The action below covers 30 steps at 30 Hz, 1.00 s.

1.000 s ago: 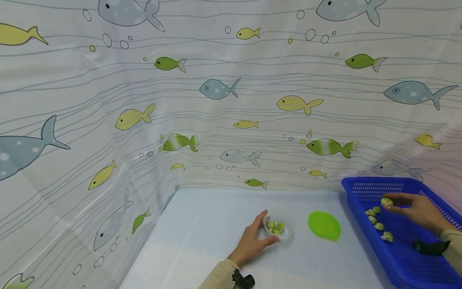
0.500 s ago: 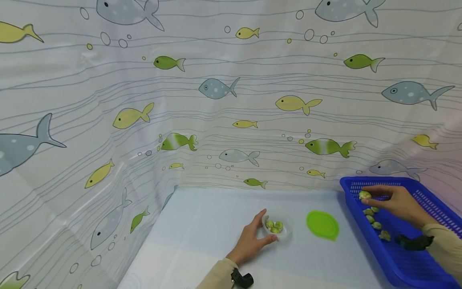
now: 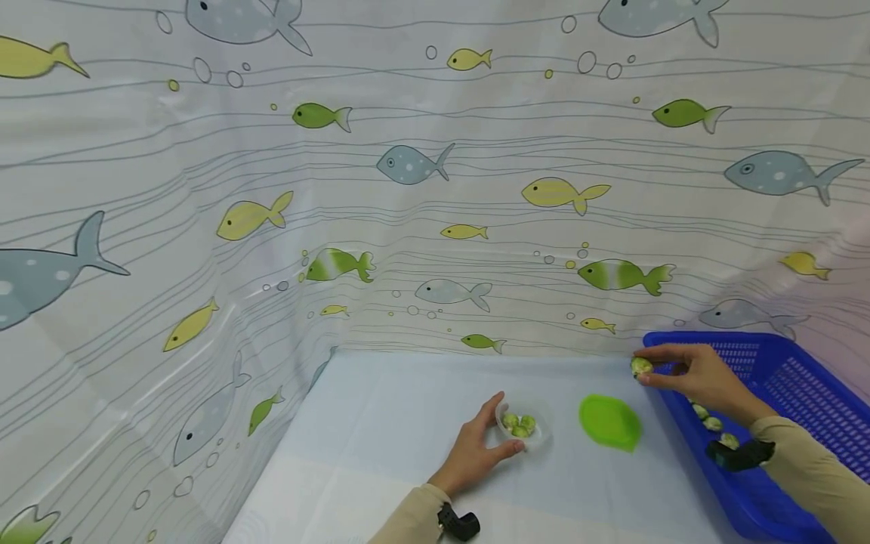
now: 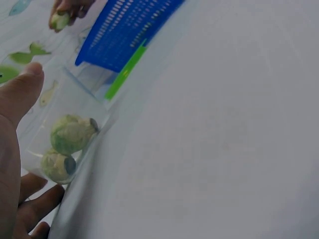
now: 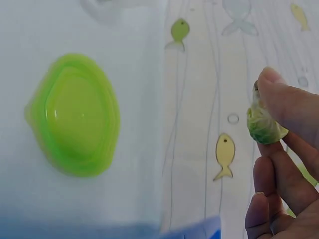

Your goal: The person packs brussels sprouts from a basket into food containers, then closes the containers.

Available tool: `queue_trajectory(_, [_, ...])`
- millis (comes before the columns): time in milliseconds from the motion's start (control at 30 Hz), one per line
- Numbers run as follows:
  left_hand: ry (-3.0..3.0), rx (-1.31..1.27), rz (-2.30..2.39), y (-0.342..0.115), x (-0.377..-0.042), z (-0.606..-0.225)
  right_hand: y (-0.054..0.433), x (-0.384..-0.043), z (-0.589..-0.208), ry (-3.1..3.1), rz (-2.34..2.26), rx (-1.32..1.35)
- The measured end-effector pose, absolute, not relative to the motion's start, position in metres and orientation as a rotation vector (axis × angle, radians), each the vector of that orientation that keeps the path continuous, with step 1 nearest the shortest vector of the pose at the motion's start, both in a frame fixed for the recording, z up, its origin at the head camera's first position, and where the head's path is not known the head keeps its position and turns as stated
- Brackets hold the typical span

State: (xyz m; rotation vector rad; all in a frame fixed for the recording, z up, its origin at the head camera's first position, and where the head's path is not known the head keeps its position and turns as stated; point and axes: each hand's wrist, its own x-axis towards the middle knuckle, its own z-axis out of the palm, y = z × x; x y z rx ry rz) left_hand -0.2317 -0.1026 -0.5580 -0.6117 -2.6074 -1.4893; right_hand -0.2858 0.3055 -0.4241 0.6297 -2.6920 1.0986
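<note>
Sprout (image 3: 641, 367) in the right hand (image 3: 700, 378), raised near the far left corner of a blue basket (image 3: 761, 499). We see this grip closed down to a small pinch, the thumb on 1 side and the fingers on the other; so light and round a thing, we judge, needs only fingertip pressure, and more might bruise its leaves.

At the middle of the white worktop (image 3: 381, 438), the left hand (image 3: 472, 457) curves around a clear cup (image 4: 70, 99), its grip spread about as wide as the vessel, thumb on the near side and index finger on the far side. We take this hold to be a steadying measure, since a thin cup would slide or tip easily; the mouth is left uncovered from above. Inside we count 3 loose sprouts (image 3: 519, 428) in the head view, of which the left wrist view shows 2.

Between cup and basket a green lid (image 3: 609, 423) lies flat, apart from each, which we suppose keeps it within reach and out of the way. In the basket we make out at least 3 remaining sprouts (image 3: 712, 424) along its left side, partly hidden by the right hand and wrist
</note>
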Motion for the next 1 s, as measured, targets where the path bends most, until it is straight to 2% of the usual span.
queue_trajectory(400, [-2.613, -0.596, -1.497, -0.101, -0.231, -0.56, 0.269, -0.282, -0.428, -2.705, 1.205, 0.679])
queue_trajectory(1000, [-2.589, -0.633, -1.446, -0.102, -0.232, -0.56, 0.21, -0.287, -0.455, -2.703, 1.296, 0.83])
